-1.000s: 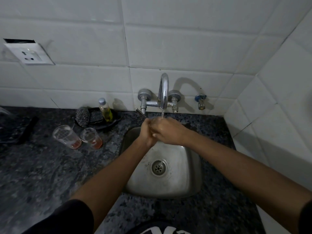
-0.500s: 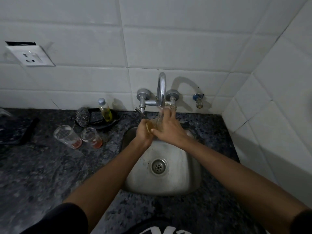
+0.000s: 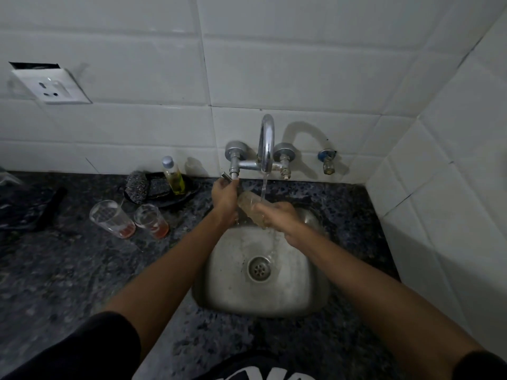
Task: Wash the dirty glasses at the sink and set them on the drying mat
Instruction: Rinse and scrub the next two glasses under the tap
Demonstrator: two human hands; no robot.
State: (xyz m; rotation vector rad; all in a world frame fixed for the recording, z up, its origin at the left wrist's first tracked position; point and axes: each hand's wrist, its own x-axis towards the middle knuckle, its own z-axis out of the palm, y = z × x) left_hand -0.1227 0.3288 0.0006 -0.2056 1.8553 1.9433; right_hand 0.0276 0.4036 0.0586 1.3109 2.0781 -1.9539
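Rinsing at the sink (image 3: 301, 294). Right hand (image 3: 277, 218) curled round a glass (image 3: 251, 207), tilted on its side beneath the tap (image 3: 266, 144) so the stream runs over it. Left hand (image 3: 223, 197) up at the tap handle (image 3: 229, 176), fingers seemingly round it, probably setting the flow. Two dirty glasses (image 3: 112, 219) waiting on the counter (image 3: 68, 270), left of the basin.

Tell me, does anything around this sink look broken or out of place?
Yes: the wall socket at upper left hangs askew, its plate tilted away from the tiles with a dark gap showing above it. Otherwise, two dirty glasses with reddish dregs stand on the counter, which fits the washing-up.
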